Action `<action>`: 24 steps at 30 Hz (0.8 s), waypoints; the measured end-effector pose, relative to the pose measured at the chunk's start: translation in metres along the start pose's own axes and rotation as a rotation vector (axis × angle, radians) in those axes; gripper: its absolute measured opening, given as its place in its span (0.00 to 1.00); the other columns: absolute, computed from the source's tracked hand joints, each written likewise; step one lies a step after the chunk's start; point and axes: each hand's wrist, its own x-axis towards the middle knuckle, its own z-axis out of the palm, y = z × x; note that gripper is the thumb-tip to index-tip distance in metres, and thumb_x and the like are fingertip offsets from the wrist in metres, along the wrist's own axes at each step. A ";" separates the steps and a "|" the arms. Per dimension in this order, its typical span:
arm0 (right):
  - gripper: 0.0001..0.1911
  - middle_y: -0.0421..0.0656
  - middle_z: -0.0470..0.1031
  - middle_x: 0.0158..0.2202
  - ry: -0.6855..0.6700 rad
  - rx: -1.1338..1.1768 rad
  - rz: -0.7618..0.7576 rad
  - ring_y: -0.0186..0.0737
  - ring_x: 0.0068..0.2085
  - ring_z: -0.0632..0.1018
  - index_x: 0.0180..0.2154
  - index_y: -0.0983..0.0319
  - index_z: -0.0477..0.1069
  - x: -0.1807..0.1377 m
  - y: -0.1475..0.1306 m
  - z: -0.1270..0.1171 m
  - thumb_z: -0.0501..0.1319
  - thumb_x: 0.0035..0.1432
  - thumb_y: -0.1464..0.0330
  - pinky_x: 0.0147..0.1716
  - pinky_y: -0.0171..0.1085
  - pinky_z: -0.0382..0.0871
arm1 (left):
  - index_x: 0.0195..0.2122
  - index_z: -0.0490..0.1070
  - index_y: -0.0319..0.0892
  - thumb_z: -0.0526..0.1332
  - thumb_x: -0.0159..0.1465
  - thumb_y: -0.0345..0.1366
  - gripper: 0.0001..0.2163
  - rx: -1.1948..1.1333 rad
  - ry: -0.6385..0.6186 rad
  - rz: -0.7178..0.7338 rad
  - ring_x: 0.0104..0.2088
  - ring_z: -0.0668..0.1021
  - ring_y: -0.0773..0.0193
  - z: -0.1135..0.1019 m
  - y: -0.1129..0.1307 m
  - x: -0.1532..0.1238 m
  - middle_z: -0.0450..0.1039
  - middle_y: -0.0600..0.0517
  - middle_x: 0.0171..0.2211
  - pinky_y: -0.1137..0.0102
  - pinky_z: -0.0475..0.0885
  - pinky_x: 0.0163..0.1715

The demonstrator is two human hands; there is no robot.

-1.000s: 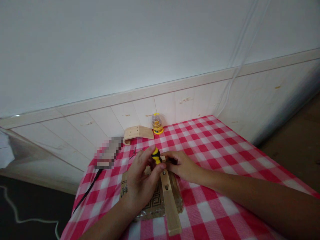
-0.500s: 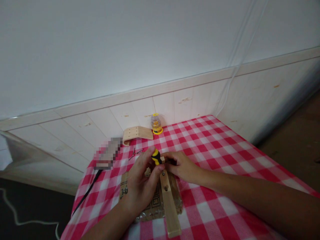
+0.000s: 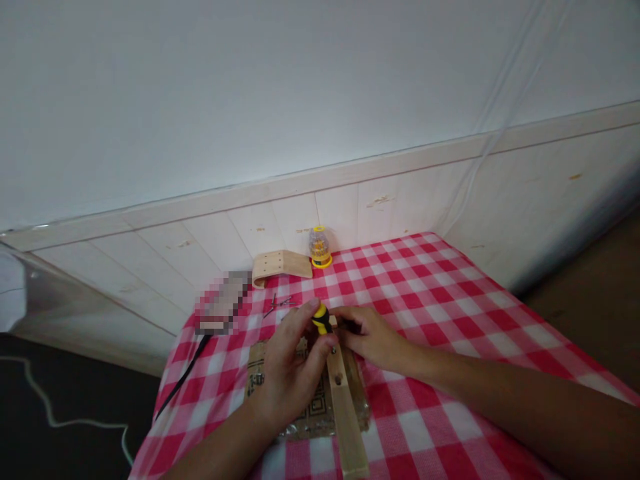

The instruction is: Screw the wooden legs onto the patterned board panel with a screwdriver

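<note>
My left hand (image 3: 293, 373) is closed round a yellow and black screwdriver (image 3: 323, 319), thumb and fingers on its handle. The screwdriver stands nearly upright over a pale wooden bar (image 3: 349, 417); its tip is hidden. Two dark holes show in the bar's upper face. My right hand (image 3: 373, 337) grips the bar's far end, with its fingertips partly hidden behind the wood. Under the bar and my left hand lies a flat brown cardboard package (image 3: 315, 427) with black print and clear plastic wrap.
Several thin metal screws (image 3: 279, 304) lie beyond my left hand. A bent wooden piece with holes (image 3: 283, 264) and a clear, yellow-based bit case (image 3: 320, 248) stand by the wall. A blurred-out device (image 3: 225, 303) with a black cable lies left on the checked tablecloth (image 3: 430, 313).
The whole view has shifted slightly, so things appear a little further right. My left hand has turned the screwdriver handle a little; my right hand keeps its grip.
</note>
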 end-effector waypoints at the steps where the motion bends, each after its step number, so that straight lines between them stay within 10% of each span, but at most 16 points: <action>1: 0.09 0.43 0.83 0.36 -0.004 0.001 -0.003 0.42 0.38 0.80 0.40 0.61 0.80 0.000 0.000 0.000 0.62 0.60 0.72 0.43 0.41 0.74 | 0.62 0.67 0.50 0.65 0.66 0.31 0.23 0.002 0.002 0.008 0.41 0.80 0.62 0.000 0.000 0.001 0.77 0.48 0.47 0.67 0.78 0.42; 24: 0.12 0.44 0.82 0.38 0.012 0.058 0.040 0.43 0.38 0.80 0.44 0.61 0.79 -0.001 0.004 0.002 0.65 0.61 0.63 0.44 0.43 0.75 | 0.64 0.63 0.49 0.64 0.68 0.34 0.23 0.091 0.015 0.171 0.31 0.76 0.66 -0.002 0.016 0.017 0.74 0.52 0.36 0.72 0.74 0.32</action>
